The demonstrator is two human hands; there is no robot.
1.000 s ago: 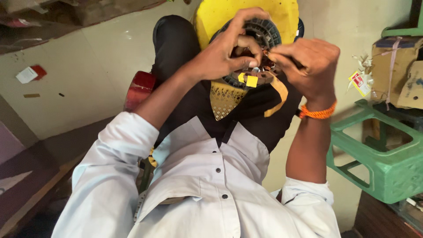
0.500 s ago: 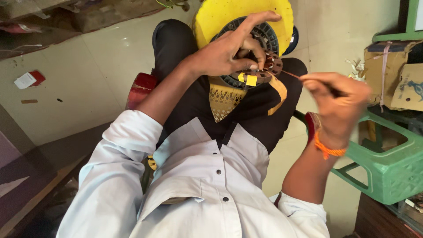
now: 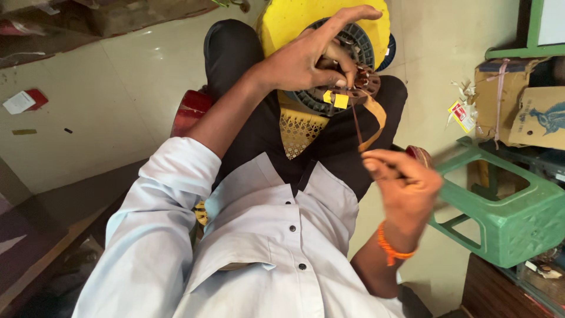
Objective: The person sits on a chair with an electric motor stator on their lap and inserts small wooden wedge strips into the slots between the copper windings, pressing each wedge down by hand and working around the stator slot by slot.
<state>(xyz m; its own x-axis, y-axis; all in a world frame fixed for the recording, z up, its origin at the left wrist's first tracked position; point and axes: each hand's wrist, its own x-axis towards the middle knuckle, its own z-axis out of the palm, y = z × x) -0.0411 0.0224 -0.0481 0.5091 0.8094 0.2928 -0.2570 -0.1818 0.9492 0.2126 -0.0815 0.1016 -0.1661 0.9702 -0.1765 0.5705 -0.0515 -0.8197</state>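
Note:
My left hand (image 3: 312,59) grips a dark round motor stator (image 3: 347,53) with copper windings, held over my lap against a yellow plastic stool (image 3: 282,23). Small yellow tags (image 3: 335,99) hang from the stator. A thin copper wire (image 3: 356,126) runs from it down to my right hand (image 3: 403,185), which pinches the wire's end and is blurred by motion. A tan strip (image 3: 376,121) curls beside the wire. An orange band (image 3: 391,250) circles my right wrist.
A green plastic stool (image 3: 506,212) lies on its side at the right, with cardboard boxes (image 3: 529,112) behind it. A red object (image 3: 188,109) sits by my left knee. Paper scraps (image 3: 20,101) lie on the pale tiled floor at the left.
My right hand has drawn away from the stator, down and toward me, pulling the copper wire out with it. My left hand has stayed on the stator.

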